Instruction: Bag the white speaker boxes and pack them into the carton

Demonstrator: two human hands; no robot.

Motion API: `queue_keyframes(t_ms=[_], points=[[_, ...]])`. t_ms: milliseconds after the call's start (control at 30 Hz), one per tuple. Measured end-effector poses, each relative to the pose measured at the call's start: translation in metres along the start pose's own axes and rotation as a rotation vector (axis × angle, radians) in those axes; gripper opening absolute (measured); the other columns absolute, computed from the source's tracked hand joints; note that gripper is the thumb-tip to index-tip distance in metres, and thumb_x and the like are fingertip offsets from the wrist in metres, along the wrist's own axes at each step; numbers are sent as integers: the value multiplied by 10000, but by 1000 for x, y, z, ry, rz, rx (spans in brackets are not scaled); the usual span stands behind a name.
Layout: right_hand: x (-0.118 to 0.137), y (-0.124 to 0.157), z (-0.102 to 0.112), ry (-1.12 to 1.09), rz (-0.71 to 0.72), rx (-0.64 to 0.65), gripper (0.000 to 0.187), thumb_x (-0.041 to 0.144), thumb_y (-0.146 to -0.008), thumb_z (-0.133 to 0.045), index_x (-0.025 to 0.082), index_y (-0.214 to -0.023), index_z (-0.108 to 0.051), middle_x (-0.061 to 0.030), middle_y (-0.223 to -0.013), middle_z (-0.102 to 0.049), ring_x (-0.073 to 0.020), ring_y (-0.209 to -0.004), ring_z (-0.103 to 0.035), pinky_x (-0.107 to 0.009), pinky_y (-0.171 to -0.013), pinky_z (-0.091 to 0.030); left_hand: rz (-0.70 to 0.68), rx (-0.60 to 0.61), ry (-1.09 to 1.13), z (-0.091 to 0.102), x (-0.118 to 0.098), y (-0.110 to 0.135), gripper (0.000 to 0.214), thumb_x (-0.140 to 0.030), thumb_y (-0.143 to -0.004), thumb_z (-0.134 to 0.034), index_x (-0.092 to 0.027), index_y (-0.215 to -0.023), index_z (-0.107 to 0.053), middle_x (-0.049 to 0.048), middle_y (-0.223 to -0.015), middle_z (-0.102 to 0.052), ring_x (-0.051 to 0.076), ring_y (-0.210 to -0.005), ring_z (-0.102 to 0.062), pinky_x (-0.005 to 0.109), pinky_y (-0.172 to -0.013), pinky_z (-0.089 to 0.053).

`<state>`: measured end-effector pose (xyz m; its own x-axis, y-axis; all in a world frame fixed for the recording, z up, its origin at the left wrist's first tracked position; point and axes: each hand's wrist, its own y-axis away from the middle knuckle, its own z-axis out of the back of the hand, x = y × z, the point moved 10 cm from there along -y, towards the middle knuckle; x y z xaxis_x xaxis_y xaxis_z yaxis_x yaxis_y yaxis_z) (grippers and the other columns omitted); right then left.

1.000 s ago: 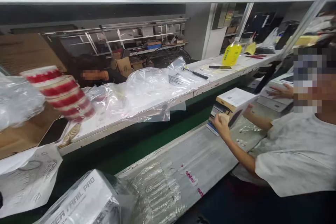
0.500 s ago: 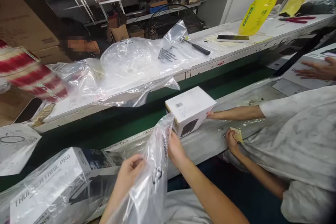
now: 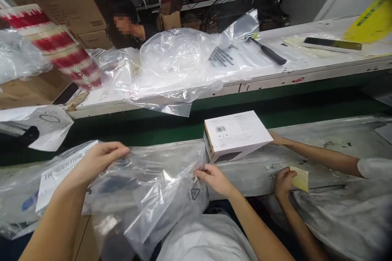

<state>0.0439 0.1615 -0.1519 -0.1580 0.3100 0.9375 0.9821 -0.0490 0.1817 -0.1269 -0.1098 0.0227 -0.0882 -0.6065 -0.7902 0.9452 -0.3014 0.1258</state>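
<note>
A clear plastic bag with small dark print is stretched between my two hands. My left hand pinches its upper left edge, and my right hand grips it near its right edge. Just beyond my right hand sits a white box with a barcode on top; a co-worker's hand touches its right end. To the left, partly behind my left forearm, lies a larger white printed box under clear plastic.
On the raised white shelf lie crumpled plastic bags, a black-handled hammer and a phone. A red-and-white cup-like stack stands left. Another co-worker's hand holds a yellow paper slip. A person sits behind the shelf.
My left hand has moved left, spreading the bag from a narrow bunch to a wide sheet. The view has turned left. The white box still rests beside the co-worker's hand.
</note>
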Motion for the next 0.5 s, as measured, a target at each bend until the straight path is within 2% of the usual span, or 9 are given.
queue_keyframes(t_ms=[33, 100, 200, 267, 300, 367, 400, 433, 500], points=[[-5, -3, 8, 22, 4, -49, 378, 545, -739, -774, 185, -845, -730, -41, -835, -710, -213, -827, -631, -358, -838, -504, 19, 91, 5, -6, 1, -2, 436, -552, -605, -824, -137, -720, -758, 31, -555, -563, 122, -503, -452, 208, -452, -326], [-16, -4, 30, 53, 14, -243, 409, 517, -705, -779, 207, -966, -725, -64, -987, -729, -256, -967, -648, -425, -955, -489, 26, 224, 21, -17, -2, -2, 482, -555, -623, -813, -141, -869, -782, 53, -653, -622, 149, -599, -521, 216, -512, -386], [-28, 15, 46, 100, 17, -466, 487, 480, -706, -738, 209, -1107, -688, -109, -1122, -710, -300, -1076, -643, -508, -1033, -462, -2, 216, 51, -21, -11, -1, 502, -569, -641, -801, -189, -967, -772, 43, -662, -622, 169, -608, -537, 228, -500, -392], [-16, 41, 45, 151, 88, -584, 469, 465, -800, -661, 203, -1188, -651, -130, -1206, -676, -303, -1134, -630, -534, -1051, -459, -13, 148, 41, -23, -17, -1, 430, -580, -695, -758, -211, -916, -744, -5, -569, -538, 132, -501, -446, 218, -433, -306], [1, 57, 42, 199, 168, -658, 434, 446, -863, -613, 204, -1224, -633, -134, -1251, -652, -298, -1173, -613, -539, -1066, -452, -26, 118, 27, -27, -22, -2, 388, -571, -722, -738, -212, -867, -720, -26, -532, -491, 111, -459, -385, 214, -414, -255], [47, 86, 18, 360, 365, -718, 408, 395, -954, -550, 226, -1323, -580, -134, -1365, -574, -291, -1279, -545, -541, -1115, -418, -79, 113, 2, -45, -37, -2, 343, -540, -758, -711, -202, -764, -656, -51, -493, -424, 85, -430, -307, 210, -414, -194], [70, 93, -3, 455, 448, -672, 461, 397, -964, -567, 242, -1396, -525, -134, -1431, -516, -296, -1338, -493, -540, -1141, -395, -109, 159, 13, -60, -45, -1, 340, -526, -766, -706, -196, -736, -629, -56, -489, -412, 79, -433, -296, 210, -422, -183], [89, 94, -30, 545, 507, -576, 566, 427, -945, -620, 255, -1459, -458, -136, -1485, -455, -307, -1383, -442, -538, -1159, -382, -135, 224, 56, -78, -54, 1, 340, -515, -772, -703, -192, -729, -608, -59, -493, -405, 75, -440, -294, 210, -432, -179], [112, 86, -84, 668, 562, -358, 812, 527, -846, -741, 276, -1517, -360, -140, -1533, -373, -331, -1417, -389, -531, -1161, -391, -147, 377, 223, -114, -69, 8, 343, -505, -785, -708, -186, -757, -585, -60, -530, -417, 76, -475, -330, 209, -459, -208]])
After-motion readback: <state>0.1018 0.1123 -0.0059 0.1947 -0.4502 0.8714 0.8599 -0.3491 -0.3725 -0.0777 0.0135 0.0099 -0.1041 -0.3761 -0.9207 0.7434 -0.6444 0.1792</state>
